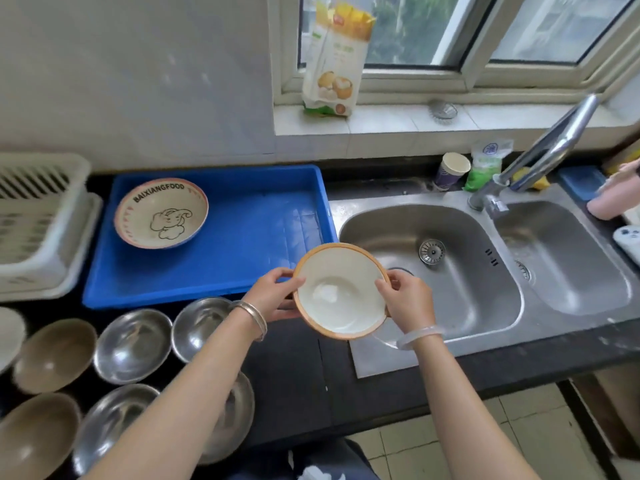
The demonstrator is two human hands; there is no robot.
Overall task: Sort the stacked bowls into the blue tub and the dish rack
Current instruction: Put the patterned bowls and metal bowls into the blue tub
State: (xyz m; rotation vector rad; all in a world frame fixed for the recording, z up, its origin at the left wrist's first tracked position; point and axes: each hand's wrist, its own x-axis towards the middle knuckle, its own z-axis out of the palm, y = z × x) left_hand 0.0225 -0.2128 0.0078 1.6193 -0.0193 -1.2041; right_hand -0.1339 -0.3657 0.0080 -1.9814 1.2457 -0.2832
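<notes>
bowl (341,292) rim pinched at 9 and 3 by left hand (273,294), right hand (405,299), for steadiness | tub (242,220) at 10 o'clock

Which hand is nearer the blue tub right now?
Left. The left hand grips the orange-rimmed bowl beside the blue tub's near right corner; the right hand holds the bowl's opposite rim, over the sink.

Brushed steel sink (460,317) (blue plastic tub (221,271))

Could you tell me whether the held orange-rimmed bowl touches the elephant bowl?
Apart. The head view shows bare blue tub between orange-rimmed bowl and elephant bowl.
</notes>
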